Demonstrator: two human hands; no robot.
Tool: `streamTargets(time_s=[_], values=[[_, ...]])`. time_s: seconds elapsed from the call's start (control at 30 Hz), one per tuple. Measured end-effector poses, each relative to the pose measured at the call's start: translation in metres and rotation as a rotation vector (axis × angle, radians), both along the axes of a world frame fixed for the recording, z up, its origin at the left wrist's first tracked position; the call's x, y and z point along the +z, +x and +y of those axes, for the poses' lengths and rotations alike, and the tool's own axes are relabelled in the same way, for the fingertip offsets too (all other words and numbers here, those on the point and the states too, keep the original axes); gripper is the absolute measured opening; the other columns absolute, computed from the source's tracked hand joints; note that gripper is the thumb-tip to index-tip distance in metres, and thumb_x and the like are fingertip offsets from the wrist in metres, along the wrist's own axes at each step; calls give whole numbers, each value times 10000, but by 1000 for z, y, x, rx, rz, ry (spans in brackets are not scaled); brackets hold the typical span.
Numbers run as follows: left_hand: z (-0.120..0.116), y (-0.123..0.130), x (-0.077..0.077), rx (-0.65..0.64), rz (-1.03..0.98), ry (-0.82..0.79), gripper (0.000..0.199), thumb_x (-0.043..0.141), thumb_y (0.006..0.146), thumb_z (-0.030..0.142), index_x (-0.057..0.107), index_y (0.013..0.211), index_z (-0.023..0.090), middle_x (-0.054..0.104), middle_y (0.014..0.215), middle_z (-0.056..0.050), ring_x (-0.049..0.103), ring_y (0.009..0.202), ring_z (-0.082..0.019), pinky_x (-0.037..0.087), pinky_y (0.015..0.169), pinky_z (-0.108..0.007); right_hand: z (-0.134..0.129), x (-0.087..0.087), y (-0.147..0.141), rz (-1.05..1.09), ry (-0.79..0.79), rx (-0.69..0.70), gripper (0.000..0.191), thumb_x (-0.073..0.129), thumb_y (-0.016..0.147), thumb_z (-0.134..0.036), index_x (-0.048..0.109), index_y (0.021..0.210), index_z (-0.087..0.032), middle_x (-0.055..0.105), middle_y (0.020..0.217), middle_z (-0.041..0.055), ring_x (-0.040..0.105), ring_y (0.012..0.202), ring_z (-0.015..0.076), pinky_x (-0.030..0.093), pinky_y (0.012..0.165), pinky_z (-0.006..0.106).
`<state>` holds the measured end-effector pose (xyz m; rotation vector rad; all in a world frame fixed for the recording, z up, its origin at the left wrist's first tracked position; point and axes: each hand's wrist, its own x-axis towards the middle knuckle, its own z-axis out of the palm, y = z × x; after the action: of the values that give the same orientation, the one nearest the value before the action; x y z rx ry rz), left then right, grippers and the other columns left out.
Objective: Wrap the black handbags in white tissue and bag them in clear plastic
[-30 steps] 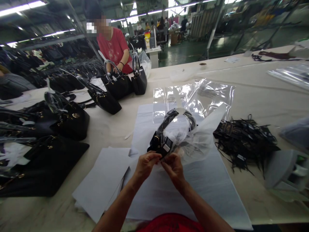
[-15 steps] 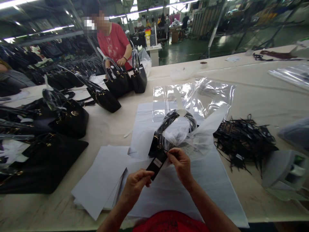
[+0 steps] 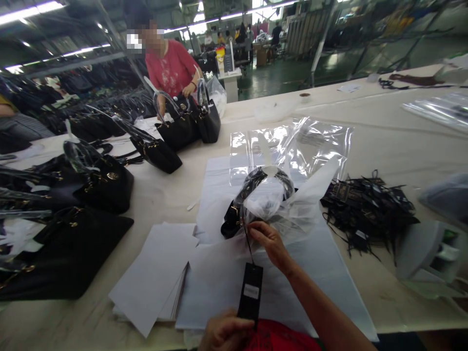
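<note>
My left hand [image 3: 228,331], at the bottom edge, pinches the lower end of a black tag [image 3: 250,292] with a white label on it. A thin black cord runs up from the tag to a black handbag [image 3: 231,219], which is partly covered by thin white wrapping [image 3: 300,214]. My right hand [image 3: 268,241] is closed at the cord beside the bag; its fingertips are pressed together there. The bag's handles [image 3: 252,180] are wrapped in clear film and stand up in an arch.
White sheets [image 3: 157,273] are stacked at the left, near black handbags [image 3: 106,185]. Many black tags [image 3: 365,209] lie in a pile at the right, beside a grey-white device [image 3: 426,251]. Clear plastic [image 3: 321,141] lies behind the bag. A person in red [image 3: 171,68] stands across the table.
My left hand has pulled the tag down toward me, and the cord is now stretched out. My right hand has shifted slightly left. The person across the table has moved their hands.
</note>
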<state>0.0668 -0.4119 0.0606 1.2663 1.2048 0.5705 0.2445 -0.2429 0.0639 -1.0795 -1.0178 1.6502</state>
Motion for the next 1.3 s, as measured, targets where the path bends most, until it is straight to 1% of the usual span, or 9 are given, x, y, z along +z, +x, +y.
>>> streamTargets(time_s=[0.13,0.23,0.33,0.4,0.53,0.63,0.73,0.9,1.3], values=[[24,28,-25,-272,145,244,314,447,881,302,685,1063,213,651,866,-96,622,766,-175,483,683,-221,-12,1,14,6,-83,178,265,714,590,-266,606,824,-201,597,648,-50,532,602,110,407,567,230],[40,38,-19,-420,276,260,407,524,784,151,611,1179,202,616,1132,-126,606,987,-239,483,842,-294,-16,-10,22,-139,-17,80,128,683,587,-217,601,683,-196,565,572,-61,495,553,101,379,542,227],[65,32,25,-455,364,343,301,539,804,169,664,1072,227,676,913,-67,644,786,-192,509,701,-249,-14,-24,23,-322,88,-70,89,651,635,-223,595,571,-197,552,531,-56,486,537,107,369,537,234],[94,26,69,-183,373,590,209,497,871,232,669,987,205,652,758,-30,613,661,-140,492,622,-203,-12,-31,21,-380,159,-82,112,628,678,-224,601,571,-202,554,526,-51,498,527,115,379,529,239],[175,34,145,187,581,1151,524,648,781,359,497,1253,189,546,1242,-105,495,1152,-262,419,973,-383,-25,-32,18,-595,439,-177,91,586,776,-231,666,813,-210,669,780,30,605,753,184,467,695,315],[234,55,166,77,627,1091,885,740,646,435,328,1372,141,428,1365,-145,376,1260,-321,335,1034,-480,-51,-32,19,-811,670,-300,253,537,836,-207,618,1075,-196,640,1067,107,558,1027,231,417,898,402],[269,73,167,-63,532,795,773,759,591,398,478,1248,104,600,1114,-119,558,1027,-277,461,873,-413,-74,-42,18,-872,701,-140,252,454,864,-138,620,1045,-195,662,959,88,590,921,204,453,827,363],[271,83,169,-103,243,336,281,728,615,348,586,705,122,495,454,42,448,395,-86,288,366,-185,-77,-73,11,-920,394,65,424,507,766,-76,591,1156,-221,646,1141,83,595,1027,230,467,874,377],[230,72,217,13,315,520,300,799,549,312,544,596,160,453,414,79,374,370,-60,250,366,-184,-26,-64,-2,-900,444,225,366,547,808,-207,618,1158,-287,656,1167,25,580,1093,223,427,945,380]])
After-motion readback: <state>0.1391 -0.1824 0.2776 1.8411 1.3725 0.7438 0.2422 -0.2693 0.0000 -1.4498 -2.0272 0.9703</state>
